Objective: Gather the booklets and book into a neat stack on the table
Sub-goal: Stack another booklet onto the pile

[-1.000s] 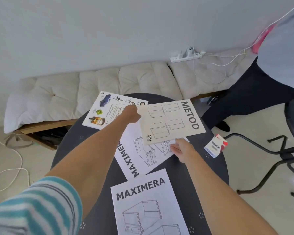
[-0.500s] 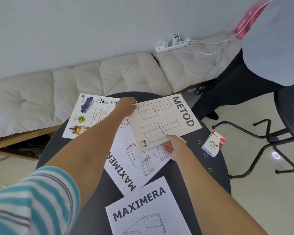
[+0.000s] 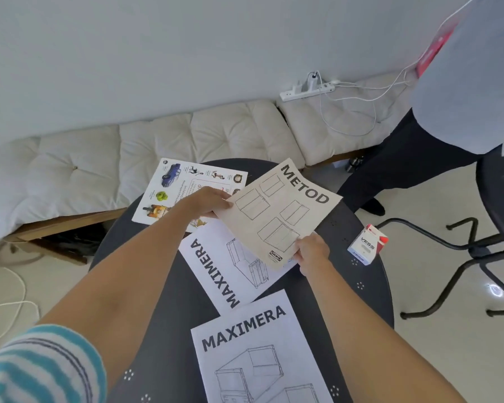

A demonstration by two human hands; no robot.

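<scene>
A cream METOD booklet [image 3: 282, 210] is held above the round dark table [image 3: 163, 303]. My left hand [image 3: 207, 202] grips its left corner and my right hand [image 3: 312, 253] pinches its near corner. Under it lies a white MAXIMERA booklet [image 3: 224, 269], turned sideways. A second MAXIMERA booklet [image 3: 253, 353] lies nearest me. A colourful picture book [image 3: 175, 184] lies at the table's far left edge, partly hidden by my left hand.
A small red and white VESS box [image 3: 367, 245] stands at the table's right side. A person in dark trousers [image 3: 413, 158] stands at the right beside a black chair base [image 3: 472, 251]. Cream cushions [image 3: 146, 144] and a power strip [image 3: 306, 90] lie behind the table.
Both hands have lifted the METOD booklet and turned it clockwise, its far end swinging right. The other booklets and the book have stayed put.
</scene>
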